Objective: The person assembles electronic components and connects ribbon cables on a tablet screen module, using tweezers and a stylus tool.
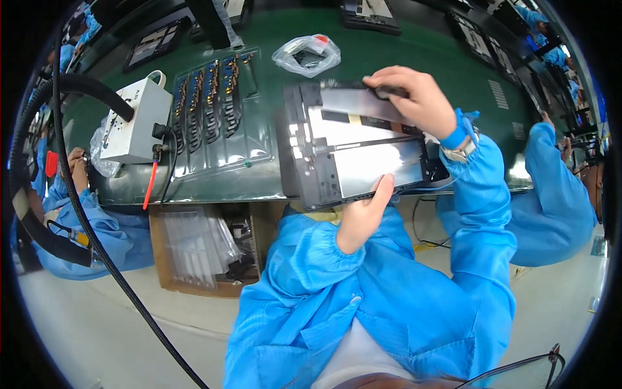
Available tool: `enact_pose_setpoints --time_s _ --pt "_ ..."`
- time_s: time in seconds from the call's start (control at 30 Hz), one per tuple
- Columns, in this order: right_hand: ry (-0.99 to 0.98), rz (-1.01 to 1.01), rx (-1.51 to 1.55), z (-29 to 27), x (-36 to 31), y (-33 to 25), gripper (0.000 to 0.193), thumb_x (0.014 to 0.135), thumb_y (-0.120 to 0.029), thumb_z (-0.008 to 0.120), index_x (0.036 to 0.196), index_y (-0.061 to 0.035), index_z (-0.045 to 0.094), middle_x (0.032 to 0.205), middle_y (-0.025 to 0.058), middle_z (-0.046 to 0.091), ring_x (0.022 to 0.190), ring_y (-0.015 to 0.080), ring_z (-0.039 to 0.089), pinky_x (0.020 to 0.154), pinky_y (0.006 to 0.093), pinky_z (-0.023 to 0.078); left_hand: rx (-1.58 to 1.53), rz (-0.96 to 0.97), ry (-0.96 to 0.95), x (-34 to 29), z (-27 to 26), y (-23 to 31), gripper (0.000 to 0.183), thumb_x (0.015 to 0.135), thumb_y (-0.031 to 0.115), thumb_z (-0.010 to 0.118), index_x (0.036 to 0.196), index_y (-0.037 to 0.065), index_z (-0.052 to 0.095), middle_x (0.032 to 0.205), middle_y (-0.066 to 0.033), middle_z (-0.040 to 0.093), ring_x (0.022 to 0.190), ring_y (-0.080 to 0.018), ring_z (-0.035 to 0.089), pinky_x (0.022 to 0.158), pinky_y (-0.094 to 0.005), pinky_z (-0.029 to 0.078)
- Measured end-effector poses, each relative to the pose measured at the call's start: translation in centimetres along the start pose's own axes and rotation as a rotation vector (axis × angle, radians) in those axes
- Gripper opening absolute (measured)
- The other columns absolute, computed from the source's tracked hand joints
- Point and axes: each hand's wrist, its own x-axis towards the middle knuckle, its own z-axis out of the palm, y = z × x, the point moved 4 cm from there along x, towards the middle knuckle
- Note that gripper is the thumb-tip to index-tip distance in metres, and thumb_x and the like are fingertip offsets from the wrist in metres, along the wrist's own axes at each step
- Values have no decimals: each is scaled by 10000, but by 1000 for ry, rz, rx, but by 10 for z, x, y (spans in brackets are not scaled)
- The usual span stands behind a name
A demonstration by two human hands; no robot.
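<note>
An open tablet-like device point(376, 170), with a black frame and shiny silver panels inside, is held tilted above the near edge of the bench. My left hand point(368, 217) grips its near edge, the thumb lying on the silver panel and the fingers hidden underneath. Over the device's far right corner, my right hand point(418, 100) is closed around a small dark rounded piece point(391, 91), which is too blurred to name. A blue wrist band point(458, 131) and a watch point(461, 153) circle my right wrist.
Left of the device, a clear tray point(223, 159) holds rows of small black cable parts. Beyond it are a white box point(137, 120) with a black hose point(84, 83) and a plastic bag point(306, 56). A cardboard box point(165, 266) sits below; co-workers point(551, 194) flank me.
</note>
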Motion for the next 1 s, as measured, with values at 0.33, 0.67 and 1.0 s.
enact_pose_setpoints --time_s 0.33,0.67,1.0 --pt "-42 74 24 86 2 24 427 675 14 524 1091 -49 597 1137 125 565 952 314 573 831 360 461 -602 -341 54 3 -51 -8 344 876 42 510 1209 24 429 1178 -104 516 1115 -223 486 909 -386 431" --pt "32 52 -274 44 -23 -9 504 653 -23 601 1146 -121 571 1191 83 529 904 272 573 727 335 449 1431 214 65 -27 -121 96 444 720 100 655 1132 -3 528 1126 -155 539 1011 -328 498 879 -397 387" --pt "114 178 -593 39 -130 54 489 645 -159 676 1119 -180 558 1136 17 559 563 199 555 543 288 466 1392 211 -495 39 -13 31 537 765 255 632 1176 -42 457 1195 -159 441 1061 -329 443 895 -403 367"
